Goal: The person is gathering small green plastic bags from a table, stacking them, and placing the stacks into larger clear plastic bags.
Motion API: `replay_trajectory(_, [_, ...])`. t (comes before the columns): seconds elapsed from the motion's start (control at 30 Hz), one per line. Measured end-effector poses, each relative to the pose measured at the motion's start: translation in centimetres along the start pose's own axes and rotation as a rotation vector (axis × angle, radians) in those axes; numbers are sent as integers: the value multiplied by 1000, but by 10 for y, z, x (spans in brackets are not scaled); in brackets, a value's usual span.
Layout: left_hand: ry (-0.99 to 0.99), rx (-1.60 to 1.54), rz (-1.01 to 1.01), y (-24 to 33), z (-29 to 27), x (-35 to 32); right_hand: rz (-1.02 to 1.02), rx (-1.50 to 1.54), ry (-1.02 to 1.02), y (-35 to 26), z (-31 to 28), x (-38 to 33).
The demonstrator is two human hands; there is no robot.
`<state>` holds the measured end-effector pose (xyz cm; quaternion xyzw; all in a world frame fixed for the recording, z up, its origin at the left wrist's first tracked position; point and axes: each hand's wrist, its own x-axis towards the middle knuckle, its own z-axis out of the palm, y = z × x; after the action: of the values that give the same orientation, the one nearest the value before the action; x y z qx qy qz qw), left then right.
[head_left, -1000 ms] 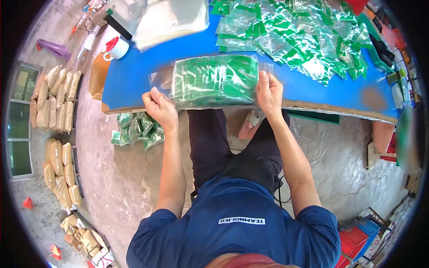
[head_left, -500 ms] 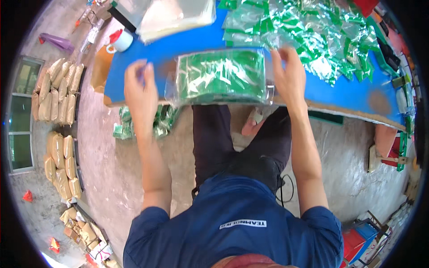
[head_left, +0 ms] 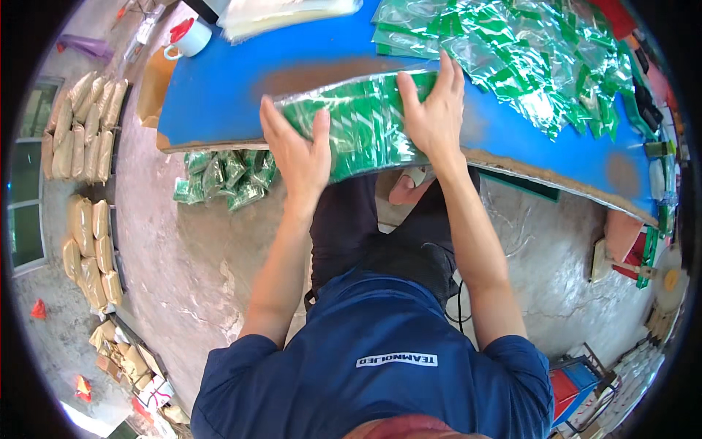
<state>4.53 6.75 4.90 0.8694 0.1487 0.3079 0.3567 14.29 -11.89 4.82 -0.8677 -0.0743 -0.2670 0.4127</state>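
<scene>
A clear plastic bag filled with green packets (head_left: 362, 121) is held at the table's near edge, its right end a little higher than its left. My left hand (head_left: 301, 157) presses on the bag's left end, thumb along the near face and fingers at the outer side. At the opposite end, my right hand (head_left: 435, 117) grips it with the fingers pointing away from me. The undersides of both hands' grip are hidden. Beyond my right hand spreads a heap of flat green-and-clear packets (head_left: 526, 66).
The blue tabletop (head_left: 219, 95) has a worn front edge. On its far left are a white mug with a red top (head_left: 191, 38) and a stack of clear plastic sleeves (head_left: 285, 16). Filled green packets (head_left: 227, 175) lie on the floor below; tan sacks (head_left: 88, 132) are piled farther left.
My hands have closed in from beside the bag onto its two ends. The bag has tilted, right end up, and shifted slightly right.
</scene>
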Motion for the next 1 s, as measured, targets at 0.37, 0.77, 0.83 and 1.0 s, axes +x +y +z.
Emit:
replay_trajectory(0.37, [72, -757, -589, -68, 14, -97, 119, 277, -500, -13, -5, -4])
replay_trajectory(0.77, [77, -1994, -1071, -287, -115, -232, 137, 421, -1107, -32, -86, -74])
replay_trajectory(0.83, [364, -1684, -1056, -339, -148, -248, 188, 384, -1112, -10, -98, -78])
replay_trajectory(1.0, [537, -1253, -1329, -397, -141, -144, 282, 215, -1080, 5, -111, -83])
